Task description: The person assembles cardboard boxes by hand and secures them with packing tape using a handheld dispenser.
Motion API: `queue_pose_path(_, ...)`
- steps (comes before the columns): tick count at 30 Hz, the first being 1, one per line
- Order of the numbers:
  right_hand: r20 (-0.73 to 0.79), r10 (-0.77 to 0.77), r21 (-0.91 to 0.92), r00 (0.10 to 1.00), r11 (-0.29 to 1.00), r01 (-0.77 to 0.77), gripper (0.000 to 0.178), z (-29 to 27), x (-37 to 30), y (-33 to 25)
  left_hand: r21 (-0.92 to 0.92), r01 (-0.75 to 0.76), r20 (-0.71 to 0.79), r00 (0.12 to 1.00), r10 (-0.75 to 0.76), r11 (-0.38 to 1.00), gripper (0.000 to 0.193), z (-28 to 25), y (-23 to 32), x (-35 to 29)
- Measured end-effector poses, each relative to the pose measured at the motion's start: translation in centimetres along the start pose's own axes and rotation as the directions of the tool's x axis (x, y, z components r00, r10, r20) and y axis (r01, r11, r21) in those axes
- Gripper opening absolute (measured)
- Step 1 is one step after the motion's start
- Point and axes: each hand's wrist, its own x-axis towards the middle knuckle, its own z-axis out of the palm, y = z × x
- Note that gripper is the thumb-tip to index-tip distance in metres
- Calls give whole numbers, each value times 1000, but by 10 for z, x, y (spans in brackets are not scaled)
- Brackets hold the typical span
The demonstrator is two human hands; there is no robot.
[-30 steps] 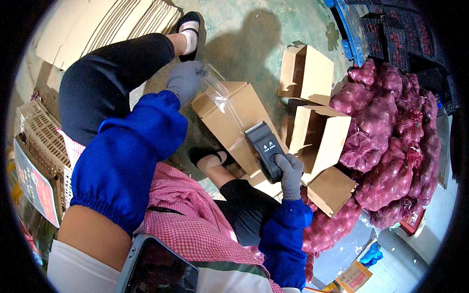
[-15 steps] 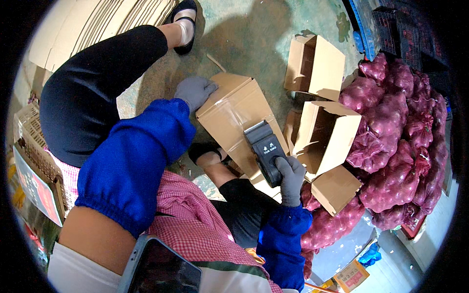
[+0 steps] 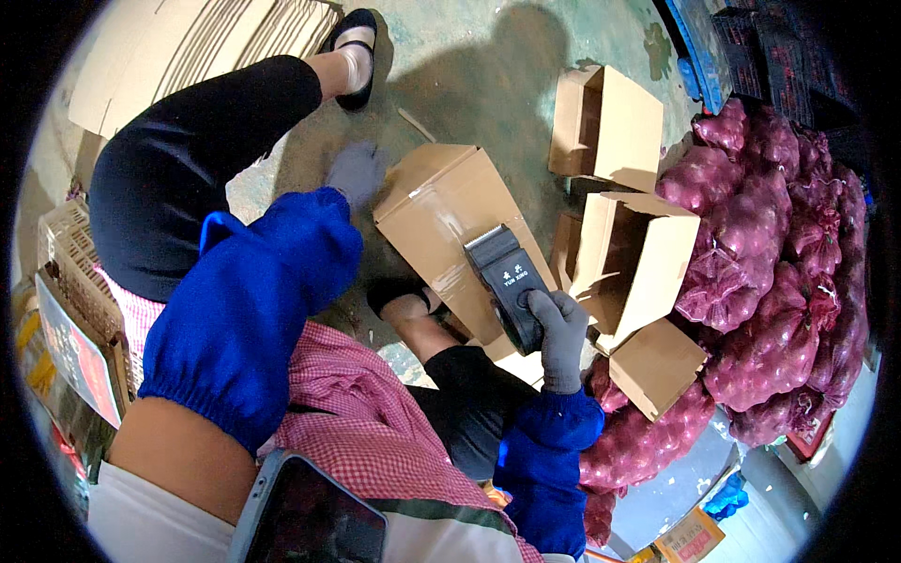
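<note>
A brown cardboard carton [image 3: 450, 211] stands between my legs, with a strip of shiny clear tape on its face. In my gloved right hand [image 3: 561, 338] is a black tape dispenser [image 3: 510, 281] with a toothed metal edge, held over the carton's right side. My left hand [image 3: 355, 175], in a grey glove, hangs just beyond the carton's far left corner, apart from it. Motion smears its fingers, so their pose does not show.
To the right are two open cartons [image 3: 631, 131] [image 3: 638, 267], beside a heap of purple mesh sacks of onions [image 3: 741, 244]. Flattened cardboard [image 3: 202, 47] is stacked at the far left. A plastic crate [image 3: 70, 235] is at the left, and a phone [image 3: 310, 516] is near my chest.
My left hand has come off the carton's far left corner and moved slightly left. The tape dispenser stays in my right hand, almost unmoved over the carton.
</note>
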Motion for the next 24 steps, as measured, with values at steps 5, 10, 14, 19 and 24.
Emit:
queue_pose_path(5,15,1,10,1000,1000,-1,28,-2,-2,-3,109,-473,-190,854,485,875,51,-35,67,-56)
queue_pose_path(10,93,-44,-2,995,999,44,29,-10,1,8,293,-871,125,444,887,395,80,-21,79,-93)
queue_pose_path(14,140,-46,187,989,982,19,29,-16,-10,29,362,-883,253,401,880,298,90,-18,80,-99)
queue_pose_path(19,107,75,48,991,996,-81,23,-89,-40,102,388,-875,274,409,871,289,96,-13,79,-97)
queue_pose_path(24,-14,94,-113,995,989,-95,16,-152,-86,154,427,-866,305,410,860,261,98,-11,86,-96)
